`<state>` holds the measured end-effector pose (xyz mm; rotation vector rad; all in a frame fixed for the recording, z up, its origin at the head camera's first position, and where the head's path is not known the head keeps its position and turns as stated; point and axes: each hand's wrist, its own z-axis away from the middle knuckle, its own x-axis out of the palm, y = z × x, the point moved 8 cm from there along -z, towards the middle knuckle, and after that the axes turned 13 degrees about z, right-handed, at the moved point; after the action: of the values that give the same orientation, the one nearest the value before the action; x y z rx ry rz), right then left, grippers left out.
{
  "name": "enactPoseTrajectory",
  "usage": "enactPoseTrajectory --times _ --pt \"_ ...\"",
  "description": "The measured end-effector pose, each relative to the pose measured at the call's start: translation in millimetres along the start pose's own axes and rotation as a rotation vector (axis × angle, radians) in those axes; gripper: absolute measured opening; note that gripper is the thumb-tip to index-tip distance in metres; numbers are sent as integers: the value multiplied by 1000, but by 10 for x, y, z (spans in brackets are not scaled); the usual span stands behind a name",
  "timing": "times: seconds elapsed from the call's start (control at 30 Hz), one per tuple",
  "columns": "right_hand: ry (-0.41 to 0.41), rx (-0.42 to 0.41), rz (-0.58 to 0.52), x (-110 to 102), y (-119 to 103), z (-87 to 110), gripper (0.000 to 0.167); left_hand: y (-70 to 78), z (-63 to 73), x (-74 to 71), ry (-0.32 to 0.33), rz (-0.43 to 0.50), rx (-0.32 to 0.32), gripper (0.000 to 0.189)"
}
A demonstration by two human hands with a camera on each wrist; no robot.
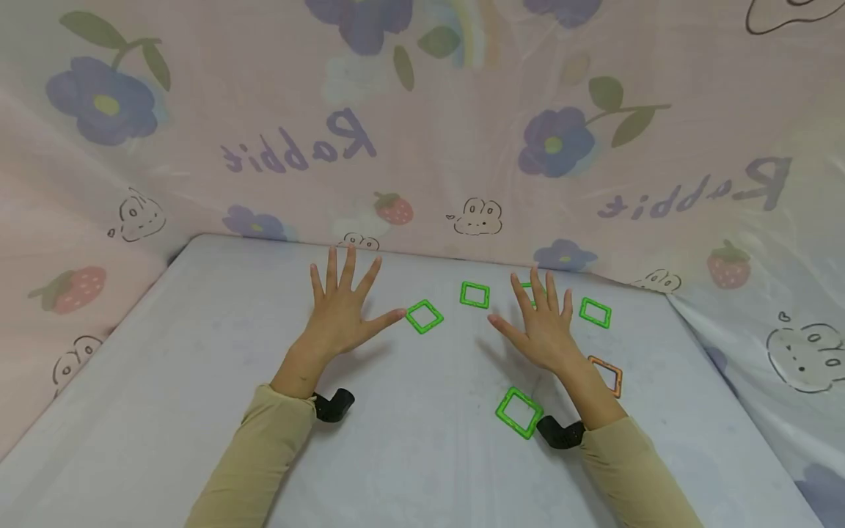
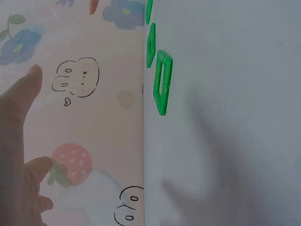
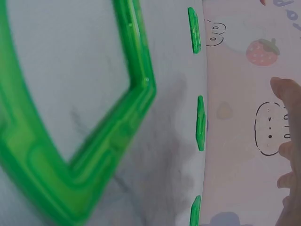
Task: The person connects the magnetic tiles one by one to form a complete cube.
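Observation:
My left hand (image 1: 339,312) is held over the table with its fingers spread and straight, holding nothing. Its thumb tip overlaps the corner of a green square frame (image 1: 425,317) in the head view. My right hand (image 1: 543,326), also spread and holding nothing, partly covers another green square frame (image 1: 528,286). Between the hands, farther back, lies a green square frame (image 1: 475,295). Below the right hand is a larger-looking green square frame (image 1: 498,412), seen close up in the right wrist view. An orange square frame (image 1: 618,381) is partly hidden behind the right wrist.
A further green square frame (image 1: 595,312) lies to the right of the right hand. The white table (image 1: 409,455) meets a printed cloth wall (image 1: 422,161) at the back, with cloth at both sides too. Black wrist mounts (image 1: 337,405) show at both wrists.

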<state>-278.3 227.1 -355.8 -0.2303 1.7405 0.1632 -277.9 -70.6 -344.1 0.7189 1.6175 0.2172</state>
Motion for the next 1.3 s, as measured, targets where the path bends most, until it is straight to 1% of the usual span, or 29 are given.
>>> enactPoseTrajectory --times 0.13,0.2,0.3,0.37,0.47,0.57,0.63,0.73,0.77,0.93,1.07,1.3 --pt "-1 -13 -36 21 10 -15 85 23 -8 47 -13 21 -7 98" --pt "4 -32 -66 34 11 -43 83 48 -14 83 -23 56 -6 99" --pt "11 -70 -117 59 20 -101 81 85 -34 178 -49 120 -5 99" --pt "-4 -90 -151 88 29 -146 81 103 -63 259 -67 142 0 98" --pt "-49 -99 -192 140 53 -214 82 107 -121 400 -87 166 -1 94" --pt "-92 -90 -229 181 72 -294 81 100 -180 529 -103 196 -16 91" --pt "-116 -84 -255 203 74 -350 81 97 -213 601 -114 234 -31 88" --pt "-146 -68 -295 242 74 -428 80 117 -255 681 -127 272 -47 85" --pt "-153 -67 -302 261 73 -454 79 120 -268 704 -131 271 -52 83" --pt "-167 -56 -323 336 63 -562 76 142 -299 740 -120 277 -82 76" --pt "-172 -53 -330 380 40 -623 74 144 -312 751 -117 295 -104 75" --pt "-168 -60 -328 432 -53 -692 71 117 -337 794 -110 296 -117 71"
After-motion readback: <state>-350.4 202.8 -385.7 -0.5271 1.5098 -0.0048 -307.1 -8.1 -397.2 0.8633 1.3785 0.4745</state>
